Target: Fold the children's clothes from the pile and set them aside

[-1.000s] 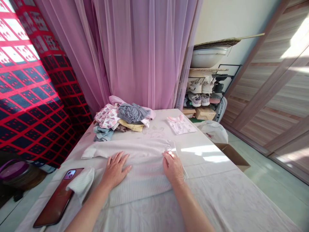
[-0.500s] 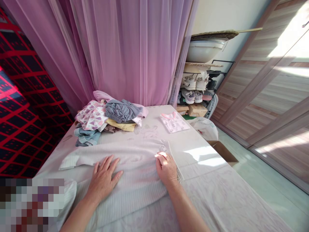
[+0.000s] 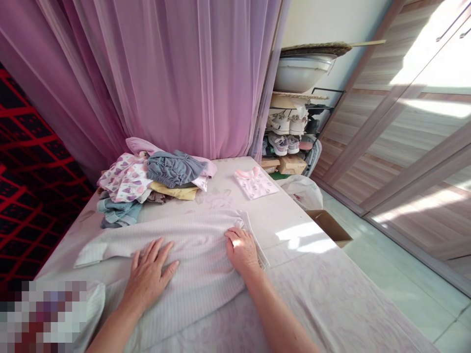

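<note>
A pair of pale, ribbed pants (image 3: 198, 274) lies spread on the covered bed or table, its waistband to the right and one leg reaching left. My left hand (image 3: 149, 274) rests flat on the fabric with fingers spread, holding nothing. Near the waistband, my right hand (image 3: 241, 250) has its fingers bent and close together on the cloth; their tips are partly hidden. Beyond the pants sits a heap of clothes, with a grey gathered garment (image 3: 176, 168) on top and a heart-print piece (image 3: 125, 179) beside it. A folded pink-collared shirt (image 3: 255, 184) lies at the far right.
A purple curtain (image 3: 176, 73) hangs behind the far edge. To the right stand a shoe rack (image 3: 324, 107) with a white basin (image 3: 303, 73) above, a plastic bag (image 3: 303, 191), an open cardboard box (image 3: 329, 225) and a wooden wardrobe (image 3: 415, 127). A blurred patch covers the lower left.
The view has turned slightly right, so everything sits a little further left. Both hands keep nearly the same places on the pants.
</note>
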The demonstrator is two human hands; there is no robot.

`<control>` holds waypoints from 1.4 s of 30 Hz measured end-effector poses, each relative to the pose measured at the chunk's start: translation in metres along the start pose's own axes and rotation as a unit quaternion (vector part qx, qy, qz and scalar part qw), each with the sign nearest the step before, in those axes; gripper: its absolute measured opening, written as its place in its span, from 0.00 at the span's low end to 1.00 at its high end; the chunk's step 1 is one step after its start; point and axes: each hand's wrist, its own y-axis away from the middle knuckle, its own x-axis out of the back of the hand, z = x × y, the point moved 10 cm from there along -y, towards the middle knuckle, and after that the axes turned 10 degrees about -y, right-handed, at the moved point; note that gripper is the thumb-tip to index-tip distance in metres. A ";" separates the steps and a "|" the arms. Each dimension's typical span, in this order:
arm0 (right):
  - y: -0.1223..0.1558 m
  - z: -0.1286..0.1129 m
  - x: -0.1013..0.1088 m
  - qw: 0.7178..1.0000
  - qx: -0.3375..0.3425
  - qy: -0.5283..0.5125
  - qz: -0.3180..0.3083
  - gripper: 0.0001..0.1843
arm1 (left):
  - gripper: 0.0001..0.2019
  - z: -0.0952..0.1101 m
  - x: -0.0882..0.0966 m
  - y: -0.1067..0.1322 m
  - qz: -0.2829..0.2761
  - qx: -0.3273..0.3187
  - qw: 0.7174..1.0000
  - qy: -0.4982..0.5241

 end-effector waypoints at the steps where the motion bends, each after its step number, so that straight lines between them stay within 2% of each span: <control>1: -0.001 0.000 -0.001 1.000 0.001 0.002 0.001 0.13 | 0.29 0.000 0.000 0.000 0.000 -0.001 1.000 0.000; 5: -0.003 -0.002 -0.004 1.000 0.004 0.018 -0.002 0.12 | 0.30 0.000 0.005 -0.001 0.014 0.004 1.000 0.005; 11: 0.001 -0.011 -0.008 0.997 0.042 0.045 -0.047 0.17 | 0.28 0.002 0.020 0.003 0.080 -0.007 0.997 0.019; 15: 0.003 -0.005 -0.010 0.994 0.056 0.074 -0.064 0.21 | 0.26 0.004 0.011 0.014 0.053 -0.032 0.997 0.040; 17: -0.001 0.000 -0.009 0.994 0.054 0.068 -0.067 0.20 | 0.27 0.003 0.006 0.021 0.033 -0.029 0.998 0.038; 20: -0.018 0.018 0.001 0.998 -0.008 0.039 -0.047 0.18 | 0.29 0.003 0.004 0.029 0.014 -0.014 1.000 0.021; 24: -0.041 0.055 0.032 0.986 -0.153 0.053 0.041 0.23 | 0.29 0.006 0.008 0.031 0.010 0.001 1.000 0.007; 27: -0.050 0.075 0.034 0.973 -0.222 0.057 0.022 0.20 | 0.29 0.008 0.009 0.030 0.007 0.002 1.000 0.013; 31: -0.066 0.076 0.027 0.979 -0.202 0.039 0.003 0.12 | 0.30 0.006 0.009 0.031 -0.008 0.009 1.000 0.012; 34: -0.084 0.077 0.025 0.981 -0.194 0.020 0.001 0.16 | 0.31 0.008 0.007 0.031 -0.016 0.014 1.000 0.006; 38: -0.109 0.090 0.022 0.979 -0.204 0.016 0.002 0.17 | 0.32 0.022 0.005 0.028 -0.018 0.022 1.000 0.009; 42: -0.115 0.100 0.013 0.981 -0.193 0.024 -0.002 0.17 | 0.30 0.030 0.012 0.017 -0.029 0.037 0.999 0.018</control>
